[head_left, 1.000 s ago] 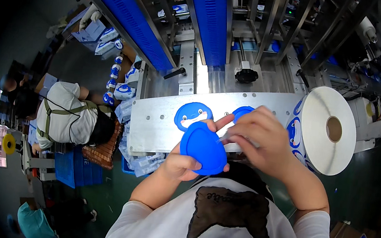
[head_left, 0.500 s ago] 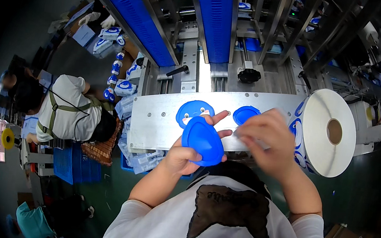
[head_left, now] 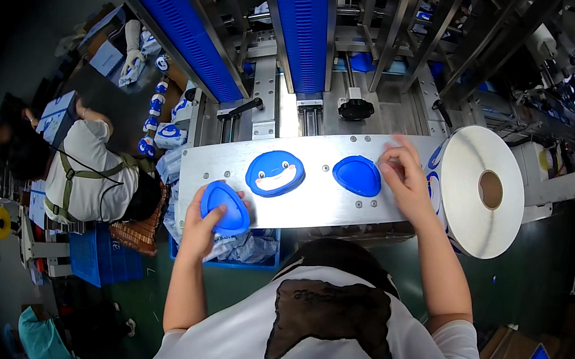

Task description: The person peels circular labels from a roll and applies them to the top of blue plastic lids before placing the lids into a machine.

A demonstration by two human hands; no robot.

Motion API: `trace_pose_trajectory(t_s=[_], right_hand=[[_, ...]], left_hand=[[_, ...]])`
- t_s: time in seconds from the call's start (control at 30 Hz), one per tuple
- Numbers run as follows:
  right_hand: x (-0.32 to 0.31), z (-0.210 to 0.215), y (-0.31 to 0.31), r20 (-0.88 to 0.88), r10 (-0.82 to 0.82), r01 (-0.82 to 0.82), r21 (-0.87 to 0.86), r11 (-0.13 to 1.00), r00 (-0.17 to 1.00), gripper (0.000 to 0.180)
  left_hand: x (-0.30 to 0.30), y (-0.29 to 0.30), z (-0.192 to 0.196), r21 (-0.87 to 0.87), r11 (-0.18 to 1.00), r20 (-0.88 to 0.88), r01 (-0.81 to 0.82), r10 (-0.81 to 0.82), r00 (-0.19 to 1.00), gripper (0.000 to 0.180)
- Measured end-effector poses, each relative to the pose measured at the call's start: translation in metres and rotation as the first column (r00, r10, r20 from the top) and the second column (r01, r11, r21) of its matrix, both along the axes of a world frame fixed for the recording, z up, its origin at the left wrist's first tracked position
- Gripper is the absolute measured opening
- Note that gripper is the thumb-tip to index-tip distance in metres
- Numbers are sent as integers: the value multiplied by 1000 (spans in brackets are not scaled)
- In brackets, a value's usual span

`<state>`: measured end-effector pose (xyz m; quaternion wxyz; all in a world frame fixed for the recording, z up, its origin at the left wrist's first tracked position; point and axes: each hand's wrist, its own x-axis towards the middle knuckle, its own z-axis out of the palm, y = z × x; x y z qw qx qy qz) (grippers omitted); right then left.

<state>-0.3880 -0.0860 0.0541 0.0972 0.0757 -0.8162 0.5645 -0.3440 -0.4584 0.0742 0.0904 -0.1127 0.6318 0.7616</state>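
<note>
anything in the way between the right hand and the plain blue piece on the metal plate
Nothing visible: the right hand is at the right edge of the plain blue piece. The face-printed piece lies on the opposite side.

Held piece: a royal-blue, rounded-triangular plastic piece (head_left: 226, 208) with a raised rim around a smooth recessed centre; its hollow side faces up.
Its pose: tilted, gripped at the edge by the left hand (head_left: 201, 226), thumb over the rim, at the near left corner of the silver metal plate (head_left: 326, 216); contact with the plate cannot be told.
Face piece: a wide, rounded blue piece (head_left: 275, 173) with a cartoon face of two eyes, pink cheeks and a white band, lying face up on the plate.
Plain piece: a rimmed, rounded-triangular blue plastic piece (head_left: 357, 175), lying on the plate right of the face piece, well apart from the held one.
</note>
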Motion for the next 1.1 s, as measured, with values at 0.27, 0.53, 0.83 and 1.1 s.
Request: trace_pose_trajectory(t_s=[0.27,0.53,0.83,1.1], right_hand=[[-38,-19,-44,-154,127,-20,555,832,980,11],[-13,28,-38,-30,153,-142,233,962,988,8],[31,93,-69,-323,228,-168,202,965,919,16],[40,105,-32,-368,-193,186,-57,981,910,16]], left_hand=[[-31,-33,-52,-813,547,-333,-201,-153,931,44],[3,32,-13,-545,823,-588,-156,-243,771,22],[-9,155,22,421,724,-427,546,-373,824,89],[-5,155,26,885,325,-160,333,-460,873,79]])
